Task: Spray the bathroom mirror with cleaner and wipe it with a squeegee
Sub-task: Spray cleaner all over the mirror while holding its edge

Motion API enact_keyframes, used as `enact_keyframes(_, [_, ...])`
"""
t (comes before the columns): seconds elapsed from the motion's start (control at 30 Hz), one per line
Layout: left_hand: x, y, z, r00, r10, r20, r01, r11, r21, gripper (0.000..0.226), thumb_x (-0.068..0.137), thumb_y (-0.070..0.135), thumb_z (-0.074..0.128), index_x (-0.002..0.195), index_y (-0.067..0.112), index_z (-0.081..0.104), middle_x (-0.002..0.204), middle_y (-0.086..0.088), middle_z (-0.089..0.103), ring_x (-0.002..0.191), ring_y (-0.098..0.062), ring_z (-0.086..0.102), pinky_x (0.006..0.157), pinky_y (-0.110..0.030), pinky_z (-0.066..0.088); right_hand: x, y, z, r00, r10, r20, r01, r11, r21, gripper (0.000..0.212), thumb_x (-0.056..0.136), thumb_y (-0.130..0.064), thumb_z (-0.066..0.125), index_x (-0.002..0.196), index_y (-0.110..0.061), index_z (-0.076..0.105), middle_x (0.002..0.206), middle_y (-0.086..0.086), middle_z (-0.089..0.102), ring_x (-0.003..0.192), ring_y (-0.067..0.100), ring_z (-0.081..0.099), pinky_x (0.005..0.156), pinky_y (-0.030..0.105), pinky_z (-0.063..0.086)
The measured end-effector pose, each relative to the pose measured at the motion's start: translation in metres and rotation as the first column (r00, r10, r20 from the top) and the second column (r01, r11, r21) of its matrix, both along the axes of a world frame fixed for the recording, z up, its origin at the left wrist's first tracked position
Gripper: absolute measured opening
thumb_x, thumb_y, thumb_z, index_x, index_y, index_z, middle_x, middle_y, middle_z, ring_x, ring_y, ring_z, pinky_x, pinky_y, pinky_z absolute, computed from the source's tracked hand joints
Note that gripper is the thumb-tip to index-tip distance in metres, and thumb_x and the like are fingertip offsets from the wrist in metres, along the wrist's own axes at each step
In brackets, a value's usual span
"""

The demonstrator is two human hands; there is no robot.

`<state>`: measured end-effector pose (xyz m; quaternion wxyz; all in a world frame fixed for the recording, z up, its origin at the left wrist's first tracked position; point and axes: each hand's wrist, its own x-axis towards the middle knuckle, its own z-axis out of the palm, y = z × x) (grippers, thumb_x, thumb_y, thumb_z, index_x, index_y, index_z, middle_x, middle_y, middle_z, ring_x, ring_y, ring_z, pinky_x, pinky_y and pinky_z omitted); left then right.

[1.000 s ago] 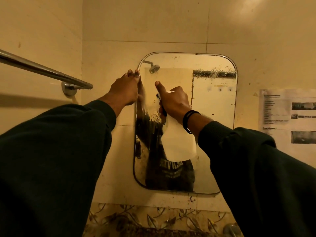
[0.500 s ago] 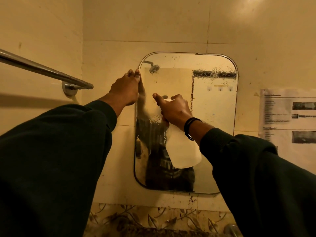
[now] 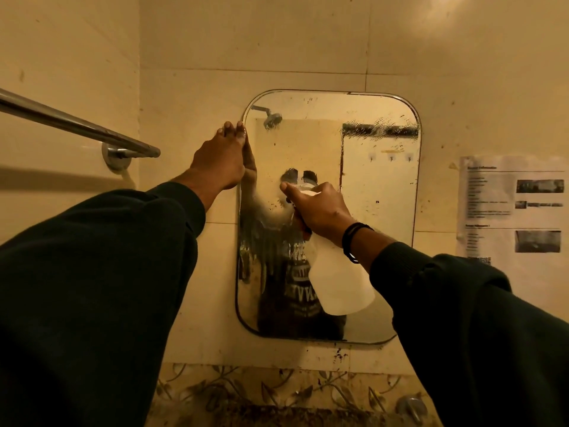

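Note:
A rounded rectangular mirror [image 3: 378, 186] hangs on the beige tiled wall, its glass misted and streaked on the left and middle. My right hand [image 3: 320, 211] grips the neck of a white spray bottle [image 3: 338, 282], held in front of the mirror's middle with the index finger stretched over the top. My left hand [image 3: 220, 158] rests flat with fingers together against the mirror's upper left edge, holding nothing. No squeegee is in sight.
A chrome towel rail [image 3: 77, 126] juts from the left wall near my left arm. A printed paper sheet [image 3: 514, 208] is stuck to the wall right of the mirror. Below runs a leaf-patterned tile band [image 3: 277, 386], with a chrome tap knob [image 3: 411, 406] at the bottom right.
My right hand has lowered the spray bottle down the mirror. The misted patch on the glass has grown. My left hand has stayed at the mirror's edge.

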<state>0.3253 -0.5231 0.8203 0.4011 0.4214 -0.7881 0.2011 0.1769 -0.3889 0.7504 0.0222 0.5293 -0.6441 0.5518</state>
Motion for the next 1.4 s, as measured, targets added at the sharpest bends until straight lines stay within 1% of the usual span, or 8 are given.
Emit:
enact_keyframes(0.2, [-0.001, -0.003, -0.001, 1.0, 0.005, -0.005, -0.005, 1.0, 0.009, 0.076, 0.095, 0.018, 0.056, 0.156, 0.024, 0.011, 0.16, -0.019, 0.019, 0.138, -0.038, 0.038, 0.105, -0.048, 0.041, -0.015, 0.005, -0.011, 0.999, 0.016, 0.033, -0.015, 1.0, -0.024, 0.039, 0.084, -0.06, 0.068, 0.085, -0.026, 0.049, 0.094, 0.014, 0.072, 0.077, 0.027, 0.071, 0.072, 0.044, 0.063])
enact_keyframes(0.37, [0.0, -0.003, -0.002, 1.0, 0.02, 0.0, -0.02, 1.0, -0.009, 0.074, 0.095, 0.02, 0.055, 0.156, 0.023, 0.013, 0.157, -0.021, 0.025, 0.132, -0.039, 0.044, 0.101, -0.047, 0.044, -0.031, 0.014, -0.007, 0.994, -0.034, 0.104, 0.042, 0.996, -0.078, 0.068, 0.083, -0.066, 0.065, 0.11, -0.004, 0.059, 0.091, 0.016, 0.073, 0.07, 0.028, 0.073, 0.066, 0.046, 0.064])
enact_keyframes(0.57, [0.0, 0.001, -0.002, 1.0, 0.02, 0.003, -0.02, 1.0, -0.015, 0.074, 0.097, 0.018, 0.053, 0.157, 0.022, 0.009, 0.16, -0.019, 0.02, 0.137, -0.037, 0.039, 0.103, -0.047, 0.043, -0.052, 0.024, -0.008, 0.96, -0.275, -0.054, 0.275, 0.961, -0.017, 0.062, 0.077, -0.077, 0.061, 0.088, -0.017, 0.058, 0.084, 0.005, 0.07, 0.071, 0.023, 0.071, 0.065, 0.043, 0.063])
enact_keyframes(0.67, [0.0, 0.004, -0.002, 1.0, 0.021, 0.012, -0.021, 1.0, -0.019, 0.075, 0.097, 0.02, 0.054, 0.157, 0.021, 0.008, 0.159, -0.02, 0.021, 0.137, -0.038, 0.038, 0.104, -0.047, 0.042, -0.065, 0.031, -0.009, 0.979, -0.203, 0.028, 0.205, 0.975, -0.088, 0.072, 0.078, -0.074, 0.062, 0.1, -0.005, 0.067, 0.087, 0.013, 0.073, 0.075, 0.029, 0.073, 0.071, 0.047, 0.063])
enact_keyframes(0.83, [0.0, 0.005, -0.003, 1.0, 0.025, 0.018, -0.025, 1.0, -0.016, 0.076, 0.097, 0.02, 0.055, 0.157, 0.02, 0.008, 0.162, -0.017, 0.013, 0.141, -0.037, 0.032, 0.107, -0.048, 0.039, -0.078, 0.049, -0.007, 0.995, -0.066, 0.081, 0.082, 0.973, -0.217, 0.072, 0.084, -0.068, 0.058, 0.085, 0.003, 0.071, 0.058, 0.004, 0.071, 0.052, 0.02, 0.07, 0.052, 0.024, 0.055])
enact_keyframes(1.1, [0.0, -0.001, -0.003, 0.999, 0.041, 0.025, -0.041, 0.999, -0.013, 0.077, 0.096, 0.02, 0.055, 0.157, 0.021, 0.008, 0.158, -0.022, 0.022, 0.134, -0.04, 0.041, 0.101, -0.049, 0.043, -0.083, 0.069, -0.007, 0.997, -0.079, 0.022, 0.081, 0.992, -0.1, 0.072, 0.071, -0.075, 0.061, 0.08, -0.004, 0.071, 0.071, 0.013, 0.072, 0.06, 0.028, 0.067, 0.056, 0.036, 0.06])
enact_keyframes(1.23, [-0.001, 0.001, -0.003, 0.999, 0.04, 0.021, -0.04, 0.999, -0.016, 0.078, 0.096, 0.02, 0.054, 0.157, 0.022, 0.006, 0.159, -0.02, 0.02, 0.136, -0.04, 0.039, 0.102, -0.05, 0.043, -0.09, 0.08, -0.004, 0.995, 0.012, 0.098, 0.006, 0.983, -0.185, 0.062, 0.09, -0.058, 0.058, 0.072, 0.0, 0.068, 0.067, 0.018, 0.071, 0.056, 0.027, 0.068, 0.048, 0.025, 0.055])
enact_keyframes(1.4, [0.0, 0.004, -0.004, 0.999, 0.041, 0.018, -0.041, 0.999, 0.001, 0.077, 0.097, 0.019, 0.054, 0.157, 0.023, 0.007, 0.158, -0.022, 0.022, 0.131, -0.041, 0.044, 0.099, -0.048, 0.045, -0.097, 0.088, 0.0, 0.989, -0.138, 0.062, 0.148, 0.968, -0.203, 0.069, 0.093, -0.065, 0.048, 0.063, -0.005, 0.066, 0.044, 0.0, 0.064, 0.039, 0.012, 0.062, 0.046, 0.016, 0.048])
